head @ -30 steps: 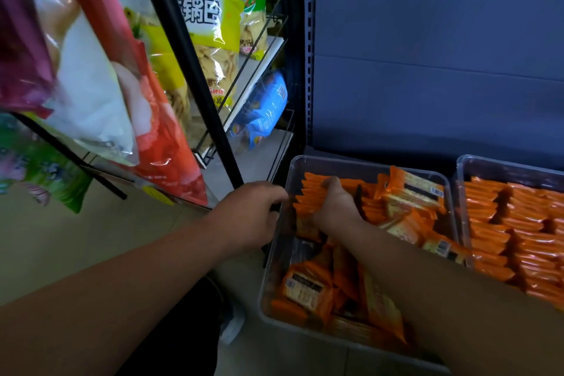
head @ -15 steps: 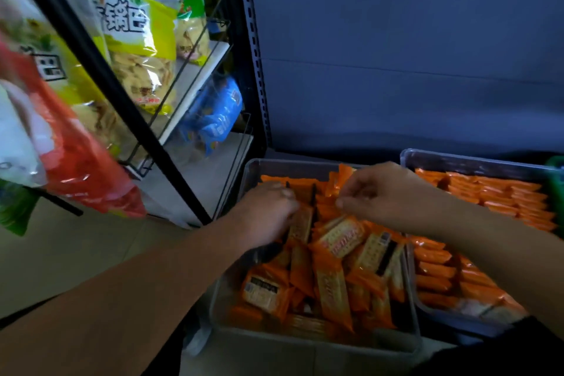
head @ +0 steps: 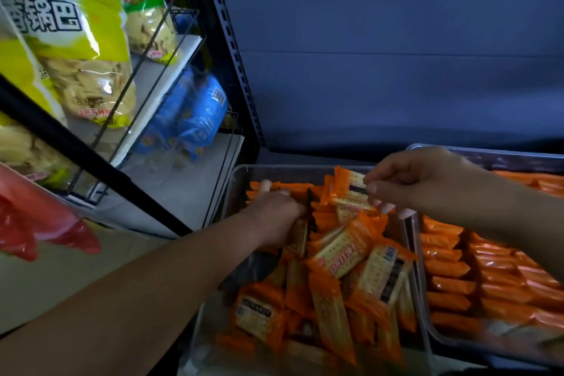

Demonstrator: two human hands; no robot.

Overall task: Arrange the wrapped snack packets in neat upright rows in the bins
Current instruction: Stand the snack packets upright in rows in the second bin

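A clear plastic bin point(head: 235, 189) holds orange wrapped cracker packets point(head: 345, 256), most lying loose and crossed over one another. A short upright row point(head: 287, 186) stands along its far left side. My left hand point(head: 274, 217) reaches into that far left part with its fingers pressed against the standing packets. My right hand point(head: 409, 180) hovers over the bin's far side and pinches one orange packet point(head: 348, 183) by its end. A second clear bin point(head: 427, 314) at the right holds orange packets point(head: 476, 278) in neat rows.
A black wire rack point(head: 146, 91) at the left carries big yellow and green snack bags point(head: 76, 49) and blue bags point(head: 189, 119). A red bag point(head: 39, 220) hangs at the near left. A dark blue back panel point(head: 381, 55) rises behind the bins.
My left hand left the bin's outer edge and went inside against the standing row. My right hand came up out of the pile with one packet pinched. The view shifted left and closer.
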